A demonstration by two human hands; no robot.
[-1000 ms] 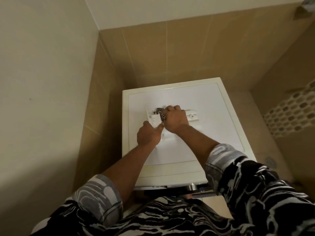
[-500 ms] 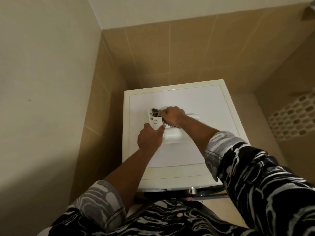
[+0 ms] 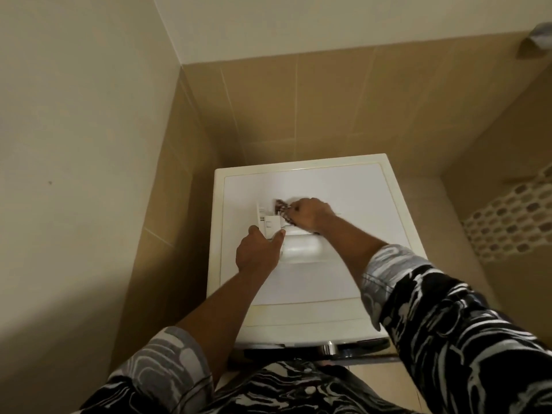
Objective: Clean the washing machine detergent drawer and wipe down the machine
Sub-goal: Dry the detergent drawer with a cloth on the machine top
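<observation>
Your washing machine (image 3: pixel 343 186) is a white box with a cream rim around its flat top, standing in the far corner against the tan tiled walls. Its top faces you and a chrome part of the front shows at the near edge. The white plastic detergent drawer (image 3: pixel 298 248) is out of the machine and lies on the top, left of centre, long side running left to right. A small dark patterned cloth (image 3: pixel 280 206), blurred, sits bunched at the drawer's far left end, touching it.
</observation>
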